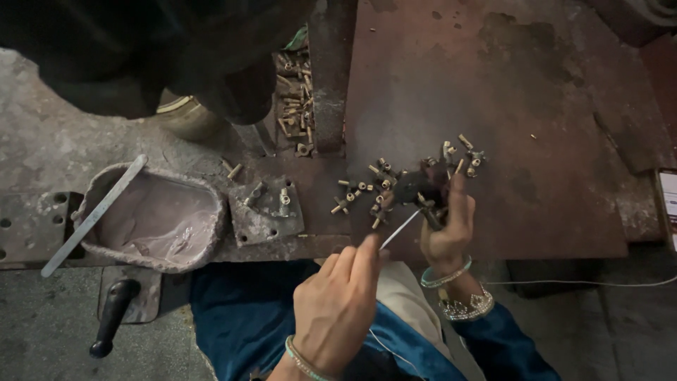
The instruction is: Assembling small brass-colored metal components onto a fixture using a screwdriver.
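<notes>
My left hand (pixel 337 307) pinches a thin silver rod (pixel 398 231) whose tip points up and right toward my right hand (pixel 448 229). That hand grips a small dark metal piece (pixel 416 189) with short brass parts stuck to it, held just above the rusty metal table (pixel 536 120). Several loose brass fittings (pixel 363 192) lie scattered on the table around the dark piece. Both wrists wear bangles, and blue sleeves show below.
A rough tub of pinkish paste (pixel 156 220) sits at the left with a flat metal strip (pixel 93 215) across it. Beside it lies a small square plate (pixel 266 210). More brass bits fill a slot (pixel 295 99). A black-handled tool (pixel 113 317) lies lower left. A person's shoe (pixel 187 116) stands upper left.
</notes>
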